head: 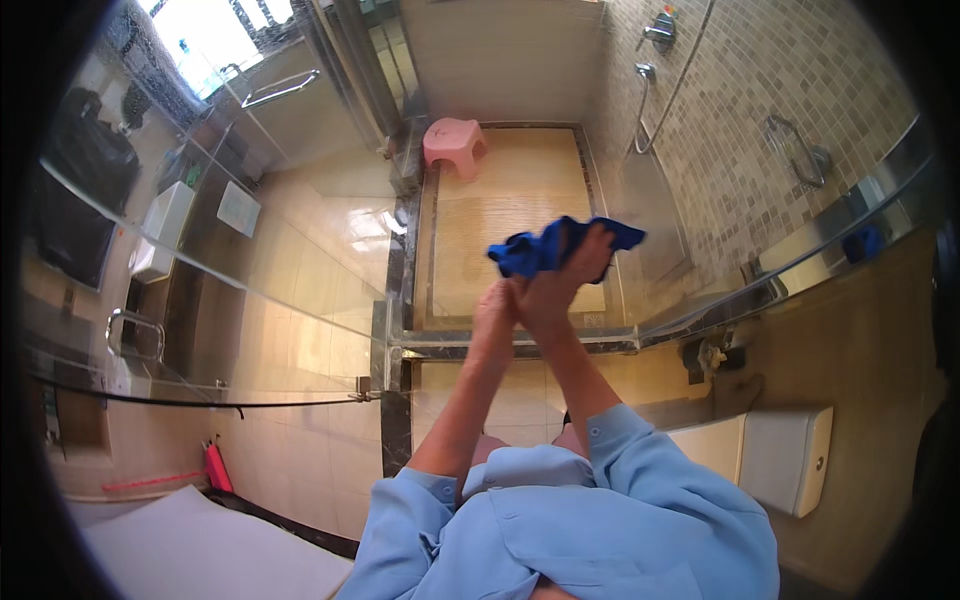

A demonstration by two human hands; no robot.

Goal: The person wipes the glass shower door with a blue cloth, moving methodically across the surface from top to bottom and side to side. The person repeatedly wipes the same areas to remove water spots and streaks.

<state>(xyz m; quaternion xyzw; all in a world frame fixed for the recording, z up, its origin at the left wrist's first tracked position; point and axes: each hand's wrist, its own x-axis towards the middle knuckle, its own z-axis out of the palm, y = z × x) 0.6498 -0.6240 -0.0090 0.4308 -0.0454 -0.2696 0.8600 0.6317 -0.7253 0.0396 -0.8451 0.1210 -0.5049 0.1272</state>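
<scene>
A crumpled blue cloth (551, 247) is held up in front of me, above the ribbed floor of a shower stall. My right hand (574, 274) grips it, with the cloth bunched around the fingers and one end sticking out to the right. My left hand (496, 304) is against the right hand near the wrist, just below the cloth's left end. Its fingers are partly hidden, and whether they hold any cloth is not clear.
A pink plastic stool (454, 144) stands in the stall's far left corner. Glass panels with metal handles (135, 334) flank the stall. A dark stone threshold (517, 341) crosses the floor before me. A toilet (780, 461) is at the right, a shower hose (643, 112) on the tiled wall.
</scene>
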